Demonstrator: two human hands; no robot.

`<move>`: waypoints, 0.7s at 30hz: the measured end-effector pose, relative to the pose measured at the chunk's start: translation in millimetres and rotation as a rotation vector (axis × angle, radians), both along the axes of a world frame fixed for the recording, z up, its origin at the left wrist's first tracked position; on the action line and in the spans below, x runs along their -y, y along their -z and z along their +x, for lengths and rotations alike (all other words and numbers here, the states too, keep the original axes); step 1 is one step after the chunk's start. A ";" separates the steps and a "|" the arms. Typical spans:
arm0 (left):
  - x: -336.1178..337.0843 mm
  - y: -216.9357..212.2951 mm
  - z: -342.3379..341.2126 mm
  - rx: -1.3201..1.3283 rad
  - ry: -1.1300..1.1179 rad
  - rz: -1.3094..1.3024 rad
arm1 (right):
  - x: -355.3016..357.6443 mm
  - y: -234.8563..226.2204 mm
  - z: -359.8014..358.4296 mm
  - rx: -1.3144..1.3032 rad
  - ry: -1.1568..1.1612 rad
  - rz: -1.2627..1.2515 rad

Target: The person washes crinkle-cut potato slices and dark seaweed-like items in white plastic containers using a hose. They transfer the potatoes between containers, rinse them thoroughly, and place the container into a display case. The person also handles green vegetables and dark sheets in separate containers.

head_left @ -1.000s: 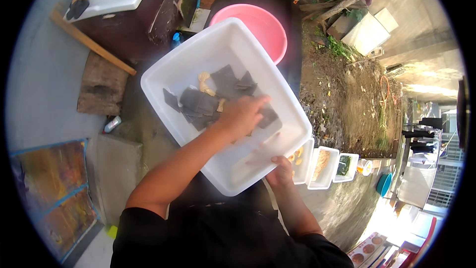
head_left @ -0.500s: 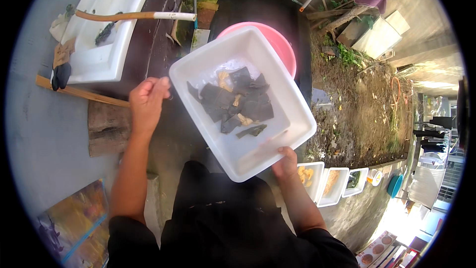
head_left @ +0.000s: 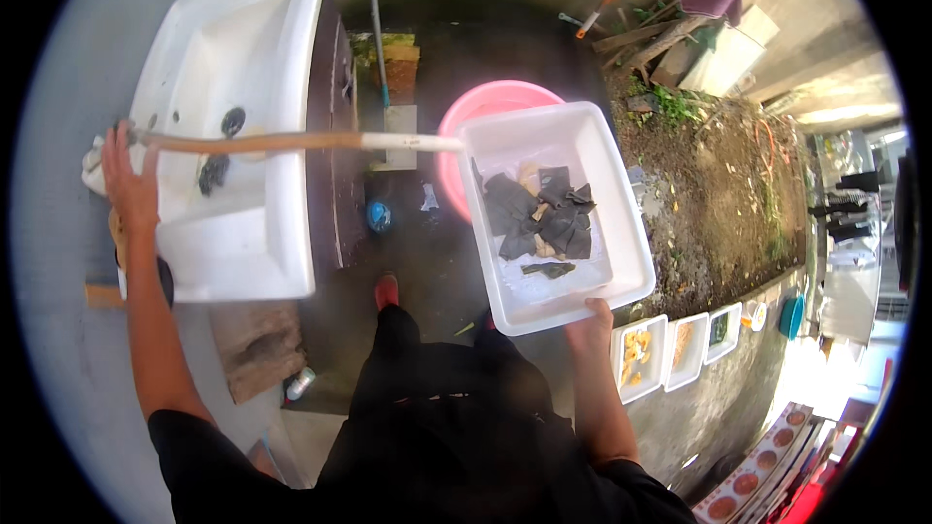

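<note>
My right hand (head_left: 588, 328) grips the near edge of a white plastic tub (head_left: 633, 257). Flat dark grey-green pieces that look like kelp (head_left: 510, 206) lie in it, with a few tan pieces (head_left: 545, 246) among them. At the far left, my left hand (head_left: 131, 175) reaches over the wall side of a white sink (head_left: 291, 223). Its fingers are stretched out beside the tap end of a brown-and-white hose (head_left: 282, 142); whether they touch the tap is unclear. The hose's white end comes to the tub's left rim.
A pink basin (head_left: 456, 136) stands on the wet floor, partly beneath the tub. More white tubs (head_left: 643, 390) with food line up at the right. A soil bed (head_left: 709, 184) lies beyond, with boards (head_left: 738, 49) behind. A wooden board (head_left: 252, 349) lies below the sink.
My left hand has moved left, from near the tub to the tap end of the hose. The tub, in my right hand, has shifted right and turned more upright in view.
</note>
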State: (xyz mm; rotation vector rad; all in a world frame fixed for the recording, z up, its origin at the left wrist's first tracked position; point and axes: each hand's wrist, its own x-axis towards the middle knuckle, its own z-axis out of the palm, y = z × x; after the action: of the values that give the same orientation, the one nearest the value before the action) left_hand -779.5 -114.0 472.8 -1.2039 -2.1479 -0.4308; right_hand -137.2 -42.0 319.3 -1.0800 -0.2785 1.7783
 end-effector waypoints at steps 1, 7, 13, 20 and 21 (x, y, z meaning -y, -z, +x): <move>7.3 0.2 -34.3 -0.010 -0.014 -0.030 | 2.4 -1.2 -15.4 -0.021 0.020 0.005; 13.7 -4.3 -133.0 0.167 0.331 -0.248 | 13.4 -16.5 -76.2 -0.135 0.185 0.027; -26.2 -9.5 -142.5 0.180 0.054 -0.331 | 1.4 -20.7 -114.5 -0.137 0.242 0.036; -39.8 0.3 -188.9 0.266 -0.153 -0.363 | -33.6 -11.5 -124.5 -0.091 0.282 0.117; -38.7 2.1 -191.0 0.275 -0.153 -0.355 | -37.9 -9.9 -122.3 -0.067 0.297 0.136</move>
State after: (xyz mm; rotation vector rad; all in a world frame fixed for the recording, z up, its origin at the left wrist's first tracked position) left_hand -970.6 -75.3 470.7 -1.2091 -2.6148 -0.1571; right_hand -259.5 -4.1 329.2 -0.9119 -0.1845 1.5051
